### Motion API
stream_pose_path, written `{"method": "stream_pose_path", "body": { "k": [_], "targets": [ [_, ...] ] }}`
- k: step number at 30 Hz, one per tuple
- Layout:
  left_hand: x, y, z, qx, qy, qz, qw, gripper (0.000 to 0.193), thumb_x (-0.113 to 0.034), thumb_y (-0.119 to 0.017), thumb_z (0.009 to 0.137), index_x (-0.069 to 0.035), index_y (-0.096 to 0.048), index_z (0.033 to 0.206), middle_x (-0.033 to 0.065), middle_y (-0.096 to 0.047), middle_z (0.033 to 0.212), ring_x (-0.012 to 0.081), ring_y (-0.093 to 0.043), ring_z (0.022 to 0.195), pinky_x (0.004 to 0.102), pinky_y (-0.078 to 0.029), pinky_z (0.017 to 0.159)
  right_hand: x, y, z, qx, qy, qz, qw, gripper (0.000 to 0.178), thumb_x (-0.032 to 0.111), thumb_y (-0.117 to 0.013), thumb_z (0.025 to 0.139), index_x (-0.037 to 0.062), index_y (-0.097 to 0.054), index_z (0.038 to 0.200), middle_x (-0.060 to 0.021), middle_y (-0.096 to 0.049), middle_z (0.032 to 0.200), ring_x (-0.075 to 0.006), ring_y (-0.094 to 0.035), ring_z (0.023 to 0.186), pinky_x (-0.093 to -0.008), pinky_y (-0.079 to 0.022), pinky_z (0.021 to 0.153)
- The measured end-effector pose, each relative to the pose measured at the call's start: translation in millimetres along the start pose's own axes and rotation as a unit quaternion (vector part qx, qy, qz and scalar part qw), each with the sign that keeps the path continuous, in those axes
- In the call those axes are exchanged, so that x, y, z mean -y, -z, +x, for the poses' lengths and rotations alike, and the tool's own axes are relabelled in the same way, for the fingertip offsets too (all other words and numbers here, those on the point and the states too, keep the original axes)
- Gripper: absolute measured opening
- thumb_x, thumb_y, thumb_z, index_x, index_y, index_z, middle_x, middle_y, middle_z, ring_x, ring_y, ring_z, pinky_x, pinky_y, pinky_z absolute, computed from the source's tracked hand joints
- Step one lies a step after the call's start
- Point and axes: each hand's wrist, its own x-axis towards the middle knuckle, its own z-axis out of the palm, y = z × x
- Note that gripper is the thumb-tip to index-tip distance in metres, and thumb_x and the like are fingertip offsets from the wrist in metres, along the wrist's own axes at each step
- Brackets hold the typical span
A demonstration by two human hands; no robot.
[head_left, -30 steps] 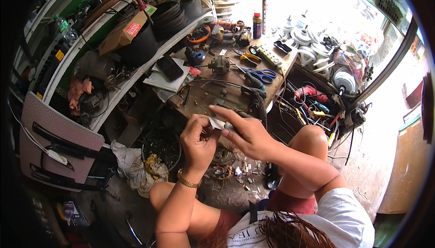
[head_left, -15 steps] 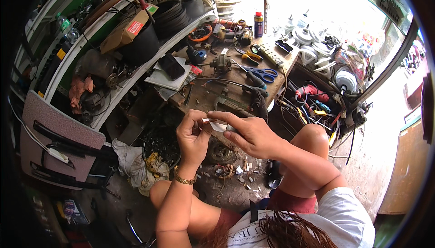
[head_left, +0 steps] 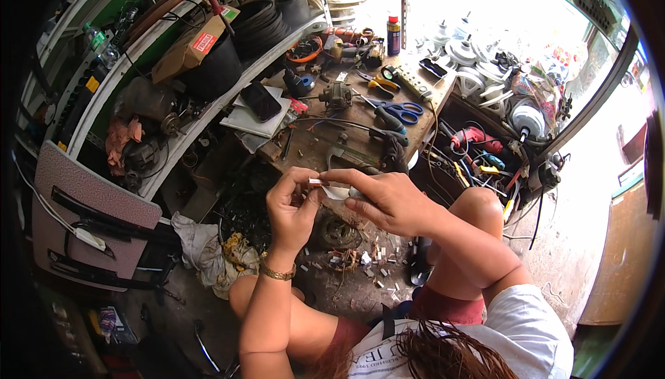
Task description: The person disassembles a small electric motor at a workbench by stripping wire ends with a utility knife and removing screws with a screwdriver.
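A wooden workbench (head_left: pixel 305 149) lies just beyond both hands. The white shirt (head_left: pixel 523 330), nearer the body than the hands, bears dark lettering. A cardboard box (head_left: pixel 176 60), beyond and left of the left hand (head_left: pixel 291 206), carries a red printed label (head_left: pixel 205 44). The right hand (head_left: pixel 395 202) grips a flat pale piece (head_left: pixel 337 193); the left pinches a small white piece (head_left: pixel 315 181) at its fingertips, apparently near the flat one. A labelled, red-capped can (head_left: pixel 393 38) stands beyond the right hand.

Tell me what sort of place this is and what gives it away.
Probably a small repair workshop: yellow-handled pliers and blue-handled scissors lie on a worn workbench, and a red power tool sits among cluttered tools nearby.
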Motion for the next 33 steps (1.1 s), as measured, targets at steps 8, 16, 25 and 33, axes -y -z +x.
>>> {"method": "stream_pose_path", "body": {
  "k": [8,16,25,33],
  "targets": [
    [-4.0,14.8,1.5,0.106,0.101,-0.172,0.974,0.013,-0.013,-0.07,0.091,-0.001,-0.064,0.093,0.0,-0.06,0.087,0.0018,-0.049,0.058,0.0164,-0.036,0.044,-10.9,8.4,-1.4,0.039,0.076,0.037,0.996,0.046,0.028,-0.056,0.094,0.0158,-0.044,0.136,-0.0193,-0.063,0.077,-0.0398,-0.063,0.071,-0.0475,-0.046,0.061],
    [3.4,18.3,1.5,0.155,0.116,-0.224,0.955,0.019,-0.017,-0.073,0.089,-0.003,-0.064,0.097,0.0049,-0.061,0.084,0.004,-0.051,0.054,0.0163,-0.04,0.04,-10.1,6.9,-3.1,0.047,0.076,0.068,0.994,0.056,0.026,-0.057,0.094,0.0144,-0.033,0.143,-0.0202,-0.062,0.078,-0.0404,-0.061,0.07,-0.0484,-0.044,0.06],
    [1.1,20.9,1.0,0.174,0.136,-0.215,0.951,0.012,-0.011,-0.073,0.088,-0.001,-0.066,0.09,-0.0008,-0.056,0.087,0.0016,-0.047,0.055,0.0167,-0.035,0.042,-9.9,6.4,-4.0,0.064,0.085,0.048,0.993,0.058,0.028,-0.057,0.095,0.0149,-0.031,0.145,-0.019,-0.063,0.079,-0.0402,-0.06,0.067,-0.0483,-0.043,0.059],
    [-0.5,20.1,2.0,0.182,0.132,-0.222,0.949,0.01,-0.008,-0.072,0.087,-0.001,-0.066,0.088,-0.0008,-0.056,0.086,0.0014,-0.047,0.055,0.0167,-0.035,0.043,-10.6,6.6,-3.3,0.091,0.064,0.058,0.992,0.059,0.036,-0.053,0.099,0.0121,-0.031,0.148,-0.0146,-0.066,0.093,-0.0374,-0.064,0.073,-0.0424,-0.049,0.066]
  ]
}}
